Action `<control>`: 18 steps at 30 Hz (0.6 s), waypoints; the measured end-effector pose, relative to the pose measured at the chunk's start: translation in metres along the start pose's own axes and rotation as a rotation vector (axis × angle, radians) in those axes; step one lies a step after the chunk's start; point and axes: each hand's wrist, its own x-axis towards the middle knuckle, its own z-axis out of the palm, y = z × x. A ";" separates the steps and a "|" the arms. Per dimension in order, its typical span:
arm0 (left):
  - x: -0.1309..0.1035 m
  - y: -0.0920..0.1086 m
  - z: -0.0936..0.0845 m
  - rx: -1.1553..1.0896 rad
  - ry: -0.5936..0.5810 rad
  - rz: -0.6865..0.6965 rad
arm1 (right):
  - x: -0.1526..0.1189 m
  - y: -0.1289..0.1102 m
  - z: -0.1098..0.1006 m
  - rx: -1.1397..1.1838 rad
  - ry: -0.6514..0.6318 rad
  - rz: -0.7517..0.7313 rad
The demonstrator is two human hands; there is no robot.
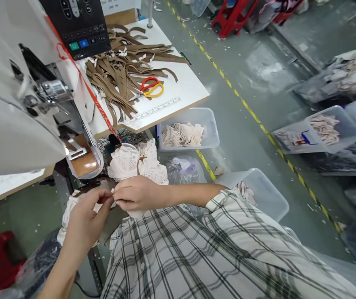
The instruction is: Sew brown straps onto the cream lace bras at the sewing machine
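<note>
A white lace garment (pixel 154 166) hangs in front of my body, below the table edge, with a small brown strip on it. My left hand (pixel 87 214) pinches a small bit of white fabric between thumb and fingers. My right hand (pixel 138 193) is closed over the lower part of the lace garment, its fingertips meeting those of my left hand. Part of the garment is hidden behind my right hand.
At the left stands a sewing machine (pixel 12 95). Brown straps (pixel 118 79) and red-yellow scissors (pixel 153 89) lie on the white table (pixel 184 89). Clear bins (pixel 213 128) with fabric pieces stand on the floor; a red stool (pixel 0 265) is at lower left.
</note>
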 end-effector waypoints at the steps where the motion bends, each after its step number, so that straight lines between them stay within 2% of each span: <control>1: 0.003 0.001 0.004 -0.030 -0.016 -0.044 | 0.000 0.000 0.001 0.048 0.036 0.055; 3: 0.007 0.002 0.016 -0.181 -0.016 -0.138 | 0.001 -0.002 0.002 0.185 0.115 0.162; 4: 0.007 0.003 0.023 -0.304 0.024 -0.183 | 0.002 -0.002 0.002 0.255 0.149 0.203; 6: 0.004 0.004 0.038 -0.560 0.172 -0.256 | 0.004 -0.005 0.001 0.356 0.201 0.241; 8: -0.001 0.005 0.048 -0.667 0.316 -0.295 | 0.006 -0.008 -0.001 0.396 0.230 0.240; 11: -0.006 0.007 0.047 -0.445 0.371 -0.266 | 0.006 -0.011 -0.003 0.383 0.238 0.253; 14: -0.005 0.006 0.037 -0.156 0.359 -0.142 | 0.005 -0.012 -0.005 0.361 0.227 0.266; 18: 0.000 0.004 0.031 -0.027 0.386 -0.033 | 0.005 -0.011 -0.004 0.376 0.262 0.242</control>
